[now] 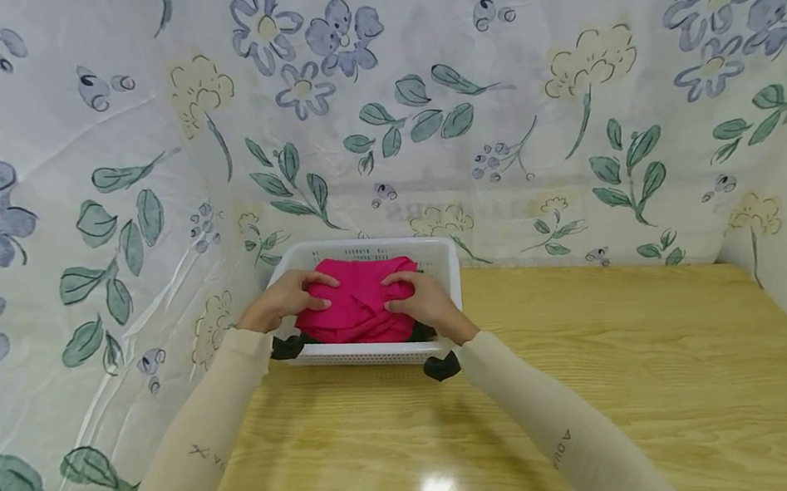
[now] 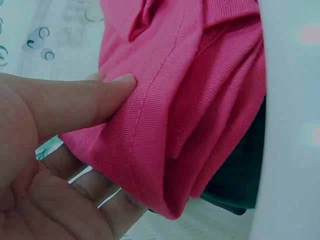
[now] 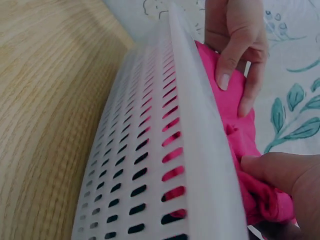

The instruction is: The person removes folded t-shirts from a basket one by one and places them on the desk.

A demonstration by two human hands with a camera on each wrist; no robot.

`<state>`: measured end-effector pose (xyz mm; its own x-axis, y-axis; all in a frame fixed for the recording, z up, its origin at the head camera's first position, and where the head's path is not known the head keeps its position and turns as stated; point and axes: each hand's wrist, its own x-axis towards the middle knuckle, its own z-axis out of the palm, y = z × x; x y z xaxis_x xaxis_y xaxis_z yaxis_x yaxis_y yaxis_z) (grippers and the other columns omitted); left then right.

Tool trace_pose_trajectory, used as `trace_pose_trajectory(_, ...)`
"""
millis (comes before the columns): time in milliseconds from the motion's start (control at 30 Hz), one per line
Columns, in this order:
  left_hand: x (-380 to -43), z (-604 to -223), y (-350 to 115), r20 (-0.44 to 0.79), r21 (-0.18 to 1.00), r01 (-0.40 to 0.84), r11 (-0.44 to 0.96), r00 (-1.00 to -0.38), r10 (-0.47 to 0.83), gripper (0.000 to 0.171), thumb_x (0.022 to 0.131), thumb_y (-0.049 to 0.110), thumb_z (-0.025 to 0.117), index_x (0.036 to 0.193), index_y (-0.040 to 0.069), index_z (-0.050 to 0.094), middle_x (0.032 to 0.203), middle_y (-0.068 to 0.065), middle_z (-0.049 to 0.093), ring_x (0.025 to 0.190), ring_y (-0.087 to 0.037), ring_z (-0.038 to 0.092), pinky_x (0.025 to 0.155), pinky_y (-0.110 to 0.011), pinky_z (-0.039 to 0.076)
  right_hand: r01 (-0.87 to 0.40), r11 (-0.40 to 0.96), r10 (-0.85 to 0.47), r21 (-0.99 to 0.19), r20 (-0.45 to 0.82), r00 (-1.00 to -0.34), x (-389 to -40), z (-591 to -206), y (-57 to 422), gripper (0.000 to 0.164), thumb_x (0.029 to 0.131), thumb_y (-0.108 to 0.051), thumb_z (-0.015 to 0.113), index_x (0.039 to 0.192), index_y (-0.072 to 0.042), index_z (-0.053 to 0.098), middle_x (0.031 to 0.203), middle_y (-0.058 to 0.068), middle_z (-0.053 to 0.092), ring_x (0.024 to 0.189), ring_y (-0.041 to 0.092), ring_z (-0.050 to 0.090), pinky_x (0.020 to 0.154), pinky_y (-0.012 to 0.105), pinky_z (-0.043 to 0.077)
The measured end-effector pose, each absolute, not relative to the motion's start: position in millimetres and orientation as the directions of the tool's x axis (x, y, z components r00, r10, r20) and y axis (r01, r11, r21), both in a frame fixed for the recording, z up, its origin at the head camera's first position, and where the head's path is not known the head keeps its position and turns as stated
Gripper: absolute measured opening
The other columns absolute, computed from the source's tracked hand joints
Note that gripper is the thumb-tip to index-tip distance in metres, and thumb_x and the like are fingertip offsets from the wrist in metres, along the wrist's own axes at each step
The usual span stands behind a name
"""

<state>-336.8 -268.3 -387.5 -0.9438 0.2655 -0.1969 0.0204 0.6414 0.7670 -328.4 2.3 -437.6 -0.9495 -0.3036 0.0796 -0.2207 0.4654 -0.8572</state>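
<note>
A folded bright pink garment [image 1: 363, 300] of stitched knit cloth lies in a white plastic basket [image 1: 356, 354]. My left hand [image 1: 287, 296] holds its left side; in the left wrist view the thumb lies on top of the folds and the fingers [image 2: 90, 185] are underneath. On the opposite side my right hand [image 1: 426, 301] grips the cloth, with its thumb [image 3: 270, 170] pressed on the pink folds in the right wrist view. Dark green cloth [image 2: 235, 165] shows beneath the pink garment, mostly hidden by it.
The basket has slotted walls [image 3: 135, 165] and stands on a wooden table [image 1: 606, 358], near the back left corner. Flower-printed sheeting [image 1: 479, 99] hangs behind and along both sides. Black bands [image 1: 442, 367] sit at my wrists, by the basket's front rim.
</note>
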Motion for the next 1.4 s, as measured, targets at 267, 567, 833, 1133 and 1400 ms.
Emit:
trace_pose_trajectory(267,-333,-384,-263,-0.178,0.775,0.032,0.631,-0.947,0.267,0.04,0.097,0.004,0.069,0.136,0.003,0.065,0.145,-0.023,0.05,0.124,-0.031,0.041,0.093,-0.035,0.041,-0.297,0.44,-0.329,-0.847,0.156,-0.931,-326,-431,15,0.03,0.091,-0.024,0.081,0.121,-0.021,0.073,0.122,0.003,0.066,0.098,0.016,0.052,0.067,0.027,0.043)
trace_pose_trajectory(567,-328,-383,-259,-0.148,0.785,0.057,0.617,-0.95,0.276,0.039,0.097,0.005,0.07,0.136,0.004,0.066,0.14,-0.02,0.055,0.122,-0.029,0.042,0.091,-0.033,0.041,-0.346,0.458,-0.348,-0.819,0.193,-0.917,-325,-426,24,0.028,0.094,-0.03,0.078,0.12,-0.022,0.074,0.099,0.0,0.064,0.076,0.012,0.043,0.061,0.026,0.039)
trace_pose_trajectory(833,-327,-380,-253,-0.125,0.786,0.079,0.613,-0.951,0.283,0.039,0.095,0.004,0.07,0.134,0.005,0.066,0.145,-0.019,0.051,0.123,-0.03,0.043,0.095,-0.038,0.042,-0.354,0.475,-0.381,-0.806,0.174,-0.908,-327,-424,36,0.032,0.09,-0.031,0.083,0.12,-0.024,0.074,0.103,-0.003,0.066,0.066,0.01,0.042,0.059,0.026,0.038)
trace_pose_trajectory(1133,-324,-378,-246,-0.117,0.782,0.089,0.617,-0.951,0.286,0.039,0.096,0.006,0.071,0.135,0.006,0.066,0.142,-0.019,0.053,0.125,-0.031,0.044,0.096,-0.039,0.043,-0.345,0.483,-0.389,-0.805,0.156,-0.908,-326,-417,44,0.035,0.089,-0.025,0.084,0.122,-0.022,0.073,0.098,0.001,0.06,0.077,0.014,0.044,0.063,0.029,0.038)
trace_pose_trajectory(1400,-321,-372,-239,-0.097,0.781,0.116,0.614,-0.948,0.303,0.039,0.097,0.007,0.071,0.136,0.006,0.066,0.138,-0.018,0.055,0.117,-0.027,0.043,0.093,-0.037,0.041,-0.34,0.466,-0.375,-0.817,0.166,-0.912,-323,-409,53,0.033,0.089,-0.022,0.083,0.121,-0.021,0.074,0.108,0.001,0.064,0.082,0.016,0.047,0.067,0.029,0.04)
